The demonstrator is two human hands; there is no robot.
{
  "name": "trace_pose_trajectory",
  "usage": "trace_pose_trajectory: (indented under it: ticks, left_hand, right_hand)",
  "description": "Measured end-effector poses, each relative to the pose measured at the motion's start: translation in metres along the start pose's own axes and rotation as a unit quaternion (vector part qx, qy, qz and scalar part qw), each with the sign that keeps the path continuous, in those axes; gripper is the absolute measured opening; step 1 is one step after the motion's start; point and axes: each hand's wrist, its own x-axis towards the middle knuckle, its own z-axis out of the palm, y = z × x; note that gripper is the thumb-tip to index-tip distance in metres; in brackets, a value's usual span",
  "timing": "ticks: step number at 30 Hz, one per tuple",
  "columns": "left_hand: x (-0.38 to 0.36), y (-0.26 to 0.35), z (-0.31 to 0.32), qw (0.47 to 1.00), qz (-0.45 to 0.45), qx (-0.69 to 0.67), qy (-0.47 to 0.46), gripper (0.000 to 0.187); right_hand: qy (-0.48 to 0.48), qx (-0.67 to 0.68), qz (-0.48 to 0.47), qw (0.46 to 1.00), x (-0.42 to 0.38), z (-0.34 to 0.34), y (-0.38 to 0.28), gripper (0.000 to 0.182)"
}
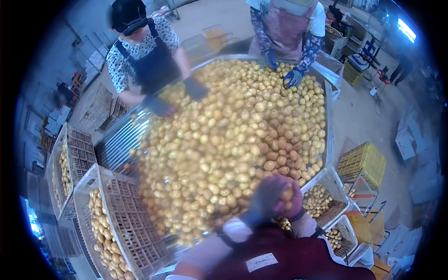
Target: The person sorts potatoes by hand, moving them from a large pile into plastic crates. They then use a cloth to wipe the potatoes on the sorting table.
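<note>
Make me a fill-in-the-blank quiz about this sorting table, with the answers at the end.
Across the heaped potatoes stand ____ co-workers. The co-worker in the blue apron is on the picture's ____ side. The crate raised on metal legs at right is ____. The person's left hand and ____ hand hold potatoes together.
Missing words: two; left; yellow; right.

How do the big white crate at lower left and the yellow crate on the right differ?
Colour: the white crate is pale; the yellow crate is plainly yellow.
Contents: the white crate shows many potatoes; I can't tell what the yellow crate holds.
Place: the white crate stands at the left of the table, the yellow crate off to its right.
Both have openwork walls.
</note>
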Motion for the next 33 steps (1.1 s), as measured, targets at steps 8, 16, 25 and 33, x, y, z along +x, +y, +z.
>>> trace_pose_trajectory:
  ticks: [8,16,25,33]
  left_hand:
    - [-0.01,0.017,0.001,0.993,-0.031,-0.106,0.051,0.063]
    - [-0.022,-0.156,-0.138,0.942,-0.206,0.211,0.161,0.026]
    - [-0.01,-0.197,-0.125,0.875,-0.234,0.402,0.132,0.048]
    - [-0.051,-0.143,-0.104,0.895,-0.276,0.336,0.098,0.074]
  right_hand:
    - [0.164,0.269,-0.069,0.947,-0.138,-0.148,-0.019,0.037]
    - [0.608,0.028,-0.056,0.791,-0.333,-0.329,0.052,0.037]
    - [0.513,-0.512,-0.189,0.663,-0.103,-0.21,0.018,0.038]
    - [0.224,-0.691,-0.323,0.606,0.267,-0.071,-0.094,0.045]
